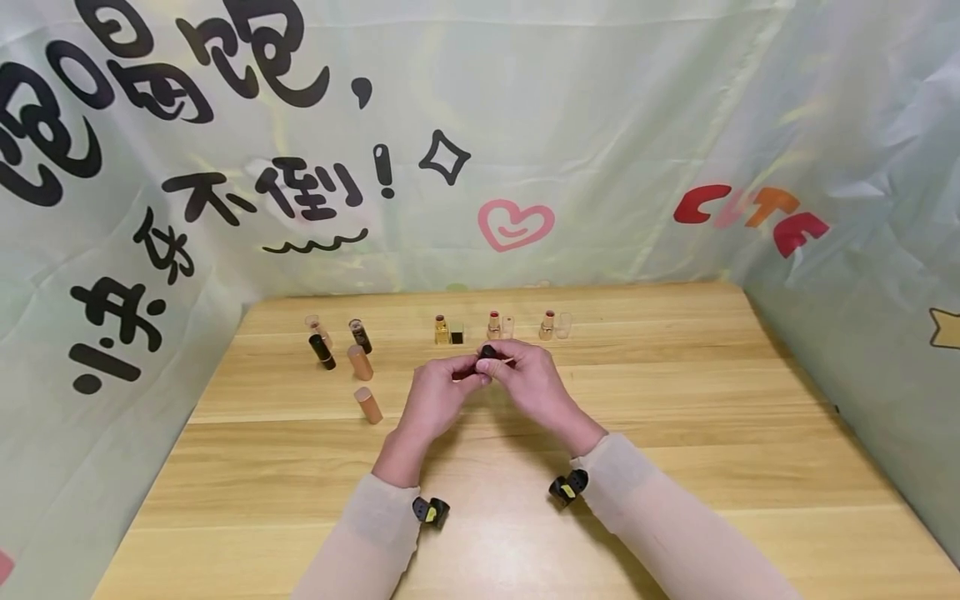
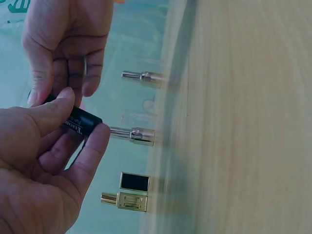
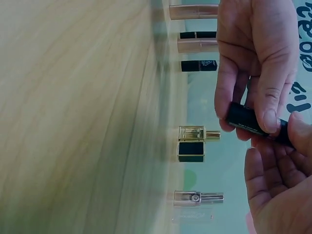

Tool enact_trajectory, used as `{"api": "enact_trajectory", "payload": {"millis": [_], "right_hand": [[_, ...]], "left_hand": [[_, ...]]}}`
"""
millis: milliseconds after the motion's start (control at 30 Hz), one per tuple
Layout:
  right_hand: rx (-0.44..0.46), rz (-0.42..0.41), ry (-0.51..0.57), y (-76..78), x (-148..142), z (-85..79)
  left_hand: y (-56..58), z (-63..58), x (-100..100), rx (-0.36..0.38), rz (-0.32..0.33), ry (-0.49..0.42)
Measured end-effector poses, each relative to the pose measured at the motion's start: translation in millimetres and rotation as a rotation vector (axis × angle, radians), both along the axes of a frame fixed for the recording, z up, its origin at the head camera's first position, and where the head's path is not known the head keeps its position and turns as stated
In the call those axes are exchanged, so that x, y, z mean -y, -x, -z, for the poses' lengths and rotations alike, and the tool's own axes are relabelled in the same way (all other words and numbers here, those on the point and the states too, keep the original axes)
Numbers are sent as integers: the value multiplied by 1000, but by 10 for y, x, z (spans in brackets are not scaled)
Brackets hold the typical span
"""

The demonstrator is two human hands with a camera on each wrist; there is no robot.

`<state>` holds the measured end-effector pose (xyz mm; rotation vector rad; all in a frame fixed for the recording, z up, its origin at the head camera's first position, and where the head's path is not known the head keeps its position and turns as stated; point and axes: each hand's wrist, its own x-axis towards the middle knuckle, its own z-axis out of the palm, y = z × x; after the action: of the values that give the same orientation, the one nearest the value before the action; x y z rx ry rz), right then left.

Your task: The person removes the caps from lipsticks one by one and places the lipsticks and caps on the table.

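Observation:
Both hands meet above the table in the head view, holding one black lipstick (image 2: pixel 84 121) between them. My left hand (image 1: pixel 438 396) pinches the long lettered part of the tube with thumb and fingers. The thumb and fingers of my right hand (image 1: pixel 528 379) grip its other end. In the right wrist view, a small reddish patch shows on the lipstick beside the left thumb; whether it is a band or a gap I cannot tell. Beyond the hands stand an uncapped gold lipstick (image 1: pixel 442 330) with its black cap (image 1: pixel 457 334) and two uncapped lipsticks, one red-tipped (image 1: pixel 549 325).
At the left stand two rose-gold tubes (image 1: pixel 360 363), a black tube (image 1: pixel 322 352), a dark clear-topped tube (image 1: pixel 361 335) and another clear-topped one behind. Clear caps (image 1: pixel 564 325) stand beside the red-tipped lipsticks. A printed cloth (image 1: pixel 615 125) hangs around the wooden table (image 1: pixel 712 433).

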<state>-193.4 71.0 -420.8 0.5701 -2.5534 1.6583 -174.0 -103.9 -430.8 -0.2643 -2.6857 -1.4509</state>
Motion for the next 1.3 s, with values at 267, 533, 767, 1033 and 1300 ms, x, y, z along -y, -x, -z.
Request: {"api": "enact_trajectory", "payload": {"millis": [267,533,767,1033,1300], "right_hand": [[4,54,-7,-27,44,-24],[-38,99,-48,-77,59,-25],[-44,112,-24,-112,69,11],[-42,102,-30,-101,64,-19],[-15,112,-27,-89,72,-43]], "left_hand": [[-8,-12,47,-10,10,13],[-25,-23,42,14,25,-19],[-20,4,7,66,26,-98],[-25,21,19,33,31,-80],[-20,5,22,-23,29,-46]]}}
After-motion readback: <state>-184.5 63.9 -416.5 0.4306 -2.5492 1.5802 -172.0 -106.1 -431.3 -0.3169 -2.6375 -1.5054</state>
